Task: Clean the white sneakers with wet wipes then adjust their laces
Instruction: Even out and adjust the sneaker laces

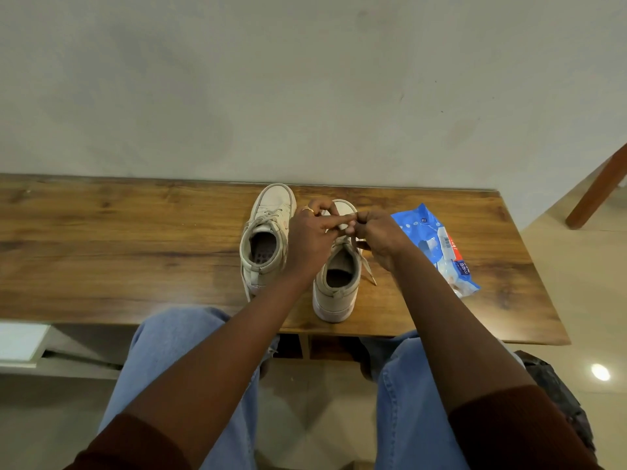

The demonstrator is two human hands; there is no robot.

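Two white high-top sneakers stand side by side on the wooden table (118,239), toes toward the wall. The left sneaker (268,235) stands alone with its laces loosely tied. Both my hands work over the right sneaker (339,283). My left hand (312,239) pinches a lace above the tongue, its index finger stretched toward the other hand. My right hand (380,237) pinches the other part of the lace, and a loose lace end (368,269) hangs down the shoe's right side. The blue wet wipes pack (437,245) lies to the right of the shoes.
The table backs onto a pale wall. A brown wooden leg (597,191) leans at the far right over the tiled floor. A dark bag (556,395) sits on the floor by my right knee. My knees in blue jeans are at the table's front edge.
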